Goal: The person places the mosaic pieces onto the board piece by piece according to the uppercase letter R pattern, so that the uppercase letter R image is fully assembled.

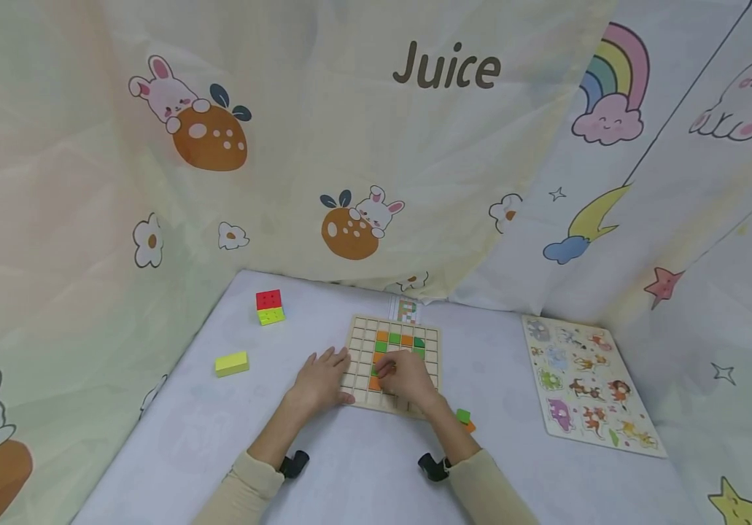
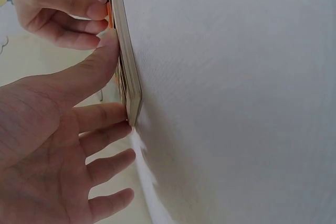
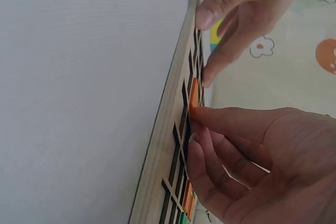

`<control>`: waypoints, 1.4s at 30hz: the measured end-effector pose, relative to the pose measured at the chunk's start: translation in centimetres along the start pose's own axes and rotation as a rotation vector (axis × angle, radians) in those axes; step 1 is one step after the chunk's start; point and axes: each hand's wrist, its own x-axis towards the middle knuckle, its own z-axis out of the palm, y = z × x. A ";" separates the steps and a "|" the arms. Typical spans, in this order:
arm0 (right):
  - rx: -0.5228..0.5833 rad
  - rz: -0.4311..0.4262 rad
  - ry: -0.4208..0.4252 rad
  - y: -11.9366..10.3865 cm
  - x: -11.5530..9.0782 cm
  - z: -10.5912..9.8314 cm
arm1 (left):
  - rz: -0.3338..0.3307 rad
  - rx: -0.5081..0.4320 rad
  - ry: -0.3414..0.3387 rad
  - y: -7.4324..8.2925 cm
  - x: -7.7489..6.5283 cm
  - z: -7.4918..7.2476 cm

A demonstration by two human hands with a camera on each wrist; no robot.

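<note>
A square wooden grid board (image 1: 359,397) lies on the table with orange and green tiles (image 1: 394,338) set in its cells. My left hand (image 1: 319,383) rests at its left side and near corner, thumb over the front edge (image 2: 131,82) and the other fingers fairly straight. Over the board, my right hand (image 1: 408,375) has its thumb and fingertips brought together on an orange tile (image 3: 194,95) in the left part of the grid. The thumb tip covers part of that tile. The back of the right hand hides several cells in the head view.
A small colour pattern card (image 1: 408,311) lies behind the board. Loose green and orange pieces (image 1: 464,416) are beside my right forearm. At left stand a red and yellow cube (image 1: 269,308) and a yellow block (image 1: 232,364). An animal puzzle board (image 1: 588,386) lies at right; printed curtains surround the table.
</note>
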 end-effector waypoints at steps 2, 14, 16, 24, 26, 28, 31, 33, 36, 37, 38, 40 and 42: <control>0.012 -0.004 0.009 -0.1 -0.3 -0.3 | -0.001 -0.002 0.000 0.0 0.0 0.0; 0.005 0.057 0.081 1.2 -3.2 -4.3 | 0.007 -0.007 0.003 0.2 0.0 -0.1; 0.000 0.084 0.082 1.5 -3.9 -5.1 | 0.010 -0.001 0.000 0.2 -0.1 -0.2; -0.039 0.181 0.099 2.7 -6.4 -7.8 | 0.000 0.004 -0.007 0.2 -0.3 -0.4; -0.063 0.213 0.078 2.9 -7.0 -8.4 | 0.001 0.000 -0.009 0.3 -0.3 -0.4; -0.095 0.241 0.043 3.3 -7.4 -8.8 | 0.003 -0.003 -0.011 0.3 -0.3 -0.4; -0.146 0.268 -0.004 3.7 -7.9 -9.4 | 0.000 -0.007 -0.011 0.2 -0.3 -0.4; -0.173 0.284 -0.023 4.1 -8.1 -9.6 | -0.002 -0.007 -0.012 0.2 -0.3 -0.5; -0.196 0.306 -0.038 4.5 -8.5 -9.7 | -0.002 -0.004 -0.009 0.2 -0.4 -0.5; -0.197 0.311 -0.039 4.7 -8.6 -9.7 | 0.000 -0.001 -0.008 0.2 -0.4 -0.5; -0.191 0.322 -0.040 4.9 -8.7 -9.6 | 0.000 0.000 -0.008 0.2 -0.4 -0.5; -0.181 0.326 -0.038 5.3 -8.9 -9.4 | 0.002 0.001 -0.005 0.3 -0.4 -0.5; -0.170 0.329 -0.031 5.6 -9.0 -9.3 | 0.003 0.003 -0.008 0.3 -0.4 -0.5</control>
